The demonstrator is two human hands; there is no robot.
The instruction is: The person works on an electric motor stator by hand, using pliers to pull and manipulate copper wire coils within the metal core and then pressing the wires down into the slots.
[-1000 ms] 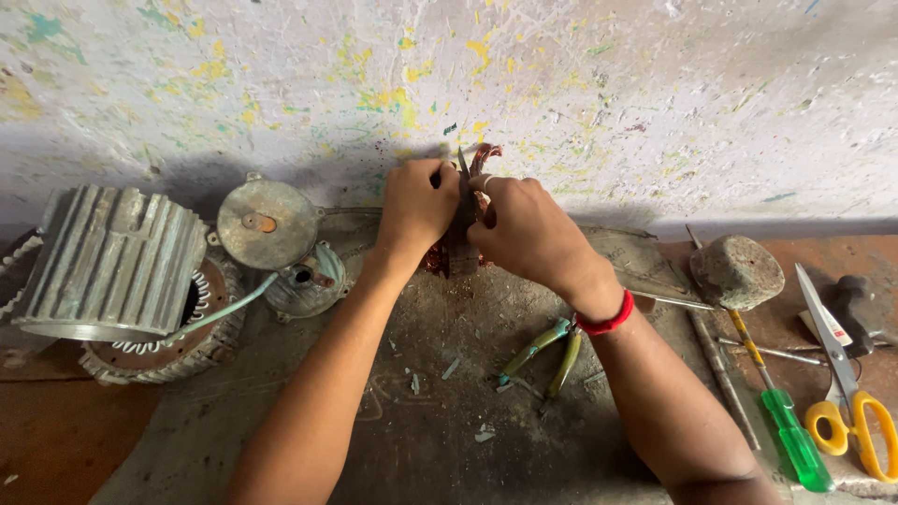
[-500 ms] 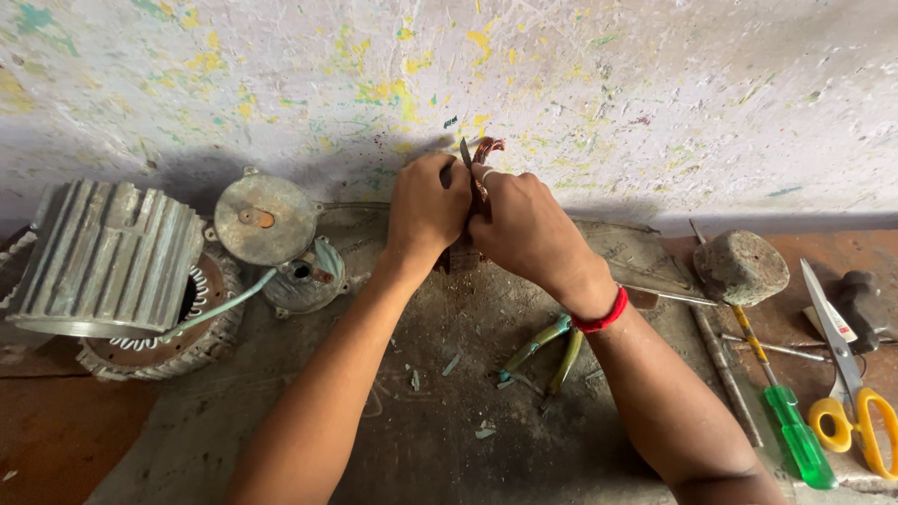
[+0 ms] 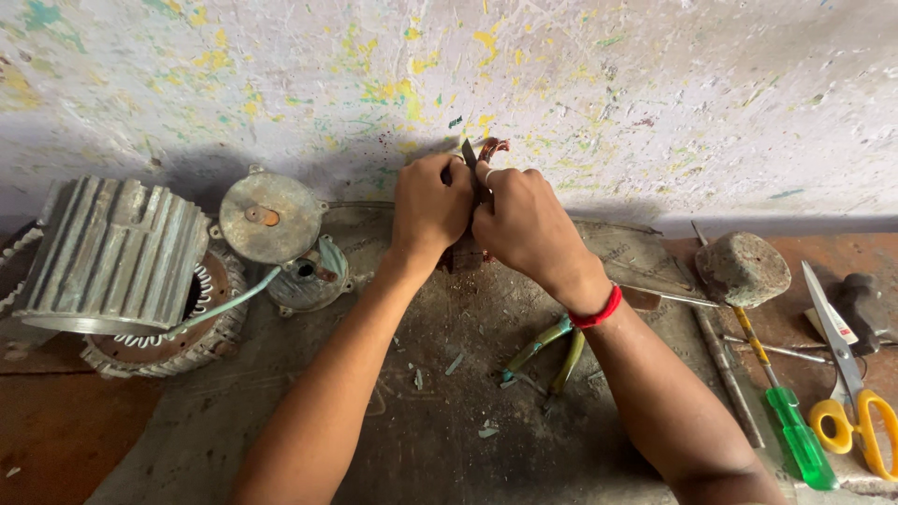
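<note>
My left hand (image 3: 428, 208) and my right hand (image 3: 526, 224) are pressed together at the back of the bench, close to the wall. Between them they grip a small bundle of copper wire (image 3: 493, 148), whose reddish coils poke out above the fingers. A thin dark blade-like piece (image 3: 468, 152) stands upright beside the coils, between the two hands. A red thread band (image 3: 599, 310) circles my right wrist. The lower part of the held object is hidden by the hands.
A ribbed metal motor housing (image 3: 112, 252) lies on a stator ring (image 3: 201, 327) at left. Next to it are a round end cover (image 3: 269, 217) and a smaller cap (image 3: 309, 276). Green-handled pliers (image 3: 547, 351), a green screwdriver (image 3: 790, 421), a hammer head (image 3: 744, 269) and yellow scissors (image 3: 856, 393) lie at right.
Both hands have shifted slightly upward and closer together around the copper wire bundle. The tools on the bench have not moved.
</note>
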